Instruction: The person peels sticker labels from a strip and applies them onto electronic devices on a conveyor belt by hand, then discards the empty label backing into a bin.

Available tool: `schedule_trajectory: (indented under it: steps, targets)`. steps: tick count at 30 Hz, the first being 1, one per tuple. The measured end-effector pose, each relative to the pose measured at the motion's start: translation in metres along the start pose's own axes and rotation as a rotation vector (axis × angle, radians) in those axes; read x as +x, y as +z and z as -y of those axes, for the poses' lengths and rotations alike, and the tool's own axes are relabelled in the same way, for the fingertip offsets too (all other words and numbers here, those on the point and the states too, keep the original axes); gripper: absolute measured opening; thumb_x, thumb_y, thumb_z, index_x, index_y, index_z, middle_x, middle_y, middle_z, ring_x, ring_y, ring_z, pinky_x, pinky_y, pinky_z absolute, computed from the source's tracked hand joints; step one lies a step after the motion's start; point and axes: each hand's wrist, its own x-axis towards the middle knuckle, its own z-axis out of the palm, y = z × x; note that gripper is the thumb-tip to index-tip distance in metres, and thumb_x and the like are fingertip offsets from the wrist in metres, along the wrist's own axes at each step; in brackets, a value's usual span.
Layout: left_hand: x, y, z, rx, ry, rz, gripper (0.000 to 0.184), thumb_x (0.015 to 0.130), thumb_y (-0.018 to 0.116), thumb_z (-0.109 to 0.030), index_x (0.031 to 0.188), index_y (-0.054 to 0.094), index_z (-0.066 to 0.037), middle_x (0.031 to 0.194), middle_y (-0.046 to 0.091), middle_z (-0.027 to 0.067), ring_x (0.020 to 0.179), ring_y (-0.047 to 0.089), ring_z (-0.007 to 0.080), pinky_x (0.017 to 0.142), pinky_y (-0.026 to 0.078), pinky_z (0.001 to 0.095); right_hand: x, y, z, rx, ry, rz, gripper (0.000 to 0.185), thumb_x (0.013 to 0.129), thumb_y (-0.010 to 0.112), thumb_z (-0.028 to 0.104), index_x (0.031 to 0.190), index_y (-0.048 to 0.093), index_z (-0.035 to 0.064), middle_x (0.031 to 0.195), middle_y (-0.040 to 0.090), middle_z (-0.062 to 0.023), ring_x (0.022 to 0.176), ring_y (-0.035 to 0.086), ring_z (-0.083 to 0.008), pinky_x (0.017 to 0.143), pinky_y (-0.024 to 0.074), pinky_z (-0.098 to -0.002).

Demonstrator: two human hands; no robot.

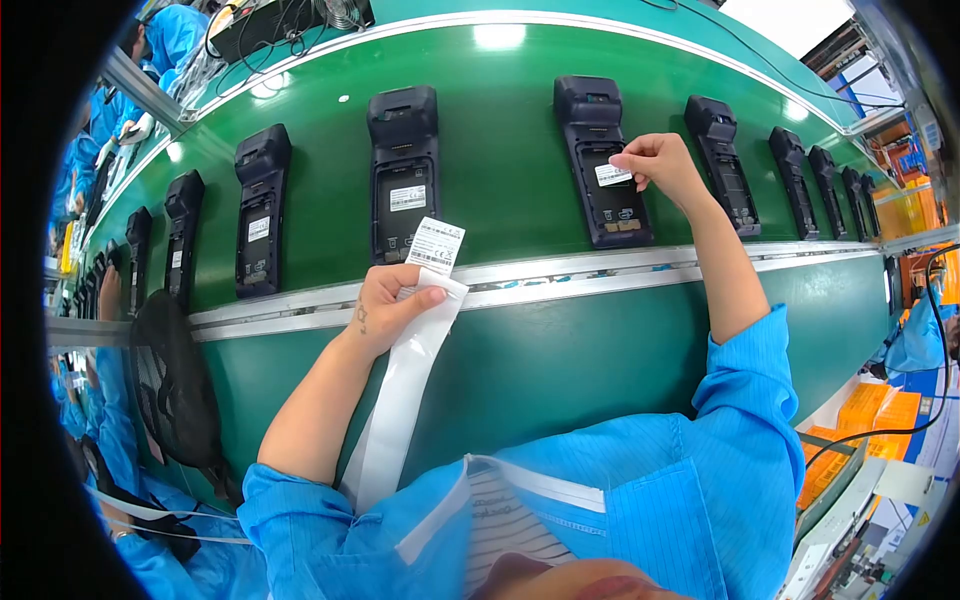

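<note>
strip [407, 385] pinched in left hand [393, 307], long axis toward chest [630, 465]; right hand [664, 166] pinching label [609, 176], crosswise over device [597, 148]

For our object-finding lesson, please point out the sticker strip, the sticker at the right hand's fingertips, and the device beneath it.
Sticker strip [407, 385], head view: middle of its length.
Sticker [609, 176], head view: its white face.
Device [591, 153], head view: upper part of its recess.

Matt-looking plastic casings [404, 165] bear smooth, paper-like labels [408, 197] on a glossy belt [500, 170] edged by metal rails [560, 288]. A slick backing strip [405, 375] shines; the shirt [635, 475] is cloth.
</note>
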Motion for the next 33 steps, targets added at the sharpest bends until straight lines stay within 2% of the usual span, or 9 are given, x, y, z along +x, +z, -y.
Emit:
schedule_trajectory:
  steps: [11,17,20,23,26,27,30,32,33]
  targets:
    - [0.006,0.016,-0.004,0.055,0.015,-0.009,0.023,0.078,0.063,-0.015,0.094,0.063,0.0,0.084,0.063,0.0061,0.069,0.057,0.0099,0.063,0.046,0.0217,0.0,0.001,0.003,-0.054,-0.01,0.015,0.022,0.069,0.071,0.017,0.068,0.062,-0.0024,0.056,0.056,-0.0039,0.047,0.05,-0.007,0.044,0.0429,-0.0202]
    - [0.012,0.022,0.0,0.035,0.08,0.047,0.024,0.08,0.06,-0.018,0.099,0.056,-0.004,0.085,0.061,0.0078,0.068,0.059,0.0131,0.062,0.047,0.0247,-0.001,0.002,0.014,-0.263,-0.009,0.034,0.023,0.07,0.07,0.017,0.066,0.06,-0.0036,0.056,0.056,-0.0066,0.045,0.051,-0.0094,0.044,0.0435,-0.0227]
    - [0.012,0.025,-0.005,-0.098,-0.004,0.101,0.023,0.081,0.058,-0.018,0.098,0.052,-0.004,0.082,0.06,0.0095,0.067,0.06,0.0152,0.061,0.049,0.027,-0.002,0.005,0.02,-0.498,-0.028,0.048,0.03,0.07,0.07,0.026,0.068,0.058,-0.0019,0.056,0.057,-0.0094,0.049,0.055,-0.0169,0.049,0.0457,-0.0277]
    - [0.018,0.027,0.002,-0.187,0.01,0.131,0.022,0.083,0.056,-0.017,0.099,0.05,-0.004,0.081,0.06,0.0109,0.068,0.06,0.0162,0.06,0.049,0.0283,-0.007,0.003,0.013,-1.123,-0.184,-0.161,0.036,0.072,0.068,0.036,0.068,0.053,0.0033,0.056,0.054,-0.0084,0.053,0.054,-0.0204,0.051,0.0431,-0.0296]
    - [0.018,0.033,0.003,-0.173,0.014,0.088,0.02,0.085,0.055,-0.017,0.098,0.051,-0.003,0.078,0.061,0.0105,0.068,0.061,0.0156,0.061,0.049,0.028,-0.011,0.005,0.027,-1.019,-0.039,-0.124,0.042,0.069,0.066,0.045,0.075,0.054,0.0052,0.068,0.059,-0.0127,0.063,0.057,-0.0285,0.06,0.0465,-0.0337]
    - [0.019,0.034,0.0,-0.114,0.005,0.057,0.02,0.085,0.055,-0.018,0.096,0.053,-0.002,0.079,0.061,0.0097,0.068,0.061,0.0149,0.062,0.049,0.0269,-0.014,0.015,0.03,-0.931,-0.077,-0.155,0.034,0.073,0.068,0.036,0.077,0.055,0.0047,0.071,0.059,-0.0088,0.062,0.058,-0.0202,0.059,0.0457,-0.03]
    - [0.019,0.041,-0.002,-0.006,0.037,-0.022,0.021,0.084,0.057,-0.02,0.091,0.059,-0.001,0.078,0.062,0.0072,0.068,0.059,0.0118,0.061,0.047,0.0239,-0.048,0.073,0.029,0.001,-0.343,-0.003,0.021,0.075,0.068,0.021,0.082,0.056,0.0042,0.071,0.058,-0.0026,0.062,0.056,-0.0098,0.057,0.0447,-0.025]
    - [0.02,0.041,-0.001,0.048,0.055,-0.06,0.021,0.083,0.057,-0.02,0.087,0.061,0.001,0.077,0.062,0.0064,0.066,0.058,0.01,0.059,0.046,0.0226,-0.075,0.1,0.049,0.262,-0.227,0.174,0.015,0.076,0.066,0.01,0.087,0.057,0.0031,0.074,0.057,0.0009,0.064,0.052,-0.0039,0.056,0.0437,-0.0206]
    - [0.021,0.04,0.002,0.076,0.048,-0.079,0.021,0.083,0.058,-0.019,0.086,0.061,0.002,0.077,0.062,0.0066,0.066,0.057,0.0093,0.058,0.045,0.0224,-0.083,0.11,0.049,0.382,-0.185,0.238,0.015,0.077,0.065,0.009,0.087,0.056,0.0023,0.075,0.057,-0.0005,0.064,0.053,-0.0051,0.056,0.044,-0.02]
